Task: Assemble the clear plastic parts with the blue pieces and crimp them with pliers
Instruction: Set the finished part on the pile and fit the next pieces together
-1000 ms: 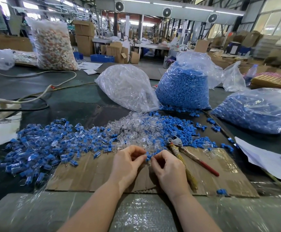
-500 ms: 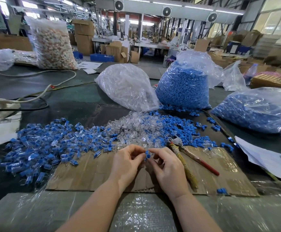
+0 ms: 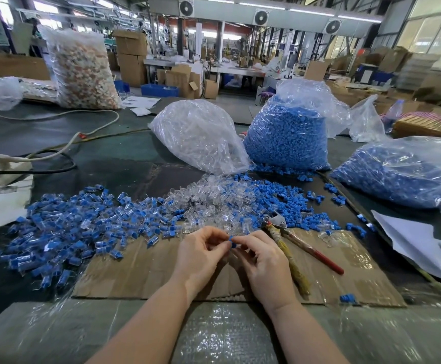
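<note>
Over the near cardboard sheet (image 3: pixel 135 269), the left hand (image 3: pixel 201 256) and right hand (image 3: pixel 264 261) meet fingertip to fingertip, pinching one small blue piece (image 3: pixel 232 238) between them, with the pliers (image 3: pixel 290 240) lying just right and the clear parts (image 3: pixel 209 206) heaped beyond.

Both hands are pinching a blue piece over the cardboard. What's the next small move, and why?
Probably press the blue piece fully home between the fingertips, then reach the right hand for the pliers. The left hand and right hand meet on the piece, so it seems mid-assembly, and the pliers lie untouched on the cardboard just right of the hands. Whether a clear part is held too is hidden.
</note>
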`<state>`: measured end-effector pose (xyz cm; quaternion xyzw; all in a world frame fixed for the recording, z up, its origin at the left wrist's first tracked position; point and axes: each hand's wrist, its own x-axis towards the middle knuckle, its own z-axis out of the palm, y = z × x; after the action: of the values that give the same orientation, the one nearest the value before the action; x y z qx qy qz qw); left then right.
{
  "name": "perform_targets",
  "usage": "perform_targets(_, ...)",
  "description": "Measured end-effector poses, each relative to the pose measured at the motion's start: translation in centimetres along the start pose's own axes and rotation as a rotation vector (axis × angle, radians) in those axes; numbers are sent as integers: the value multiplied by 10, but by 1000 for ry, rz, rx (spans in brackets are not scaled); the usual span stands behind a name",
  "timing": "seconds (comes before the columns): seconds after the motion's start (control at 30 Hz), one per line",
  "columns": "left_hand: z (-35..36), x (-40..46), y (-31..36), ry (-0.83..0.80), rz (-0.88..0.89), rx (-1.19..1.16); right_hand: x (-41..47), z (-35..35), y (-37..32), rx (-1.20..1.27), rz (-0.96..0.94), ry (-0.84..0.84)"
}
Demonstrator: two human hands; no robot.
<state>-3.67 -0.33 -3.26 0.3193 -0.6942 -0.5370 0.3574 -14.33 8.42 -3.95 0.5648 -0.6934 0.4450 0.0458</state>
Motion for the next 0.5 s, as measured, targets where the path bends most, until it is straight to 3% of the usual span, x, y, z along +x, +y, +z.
perform_targets(0.2,0,2,-4,-4,3,2,-1,1,-1,-54,-9,11)
perform_targets(0.33,0,3,-5,-3,-43,-76,0,0,-3,-122,22,112)
perform_targets(0.43,-1,2,-5,-11,-57,-103,0,-7,-2,-266,127,189)
perform_targets(0.5,-3,2,-5,-13,-50,-95,2,-15,0,-391,282,156)
